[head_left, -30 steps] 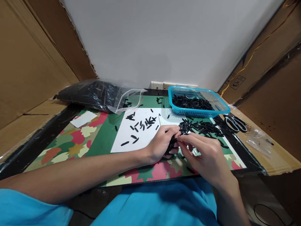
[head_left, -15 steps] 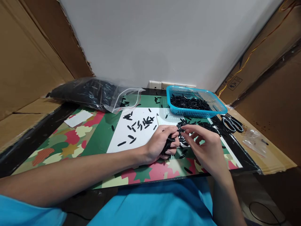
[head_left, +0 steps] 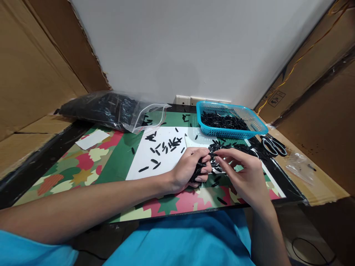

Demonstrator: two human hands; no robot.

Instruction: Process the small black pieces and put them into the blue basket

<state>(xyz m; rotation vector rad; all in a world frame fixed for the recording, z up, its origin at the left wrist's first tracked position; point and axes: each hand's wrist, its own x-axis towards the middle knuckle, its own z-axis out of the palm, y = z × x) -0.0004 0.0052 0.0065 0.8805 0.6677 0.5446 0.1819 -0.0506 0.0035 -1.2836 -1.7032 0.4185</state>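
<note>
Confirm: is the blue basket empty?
No, the blue basket at the back right of the mat holds a layer of small black pieces.

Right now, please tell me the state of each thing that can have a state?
left hand: closed around a bunch of black pieces
right hand: fingers pinching one black piece
plastic bag: open, lying on its side, full
blue basket: upright, partly filled
scissors: closed, lying flat
</note>
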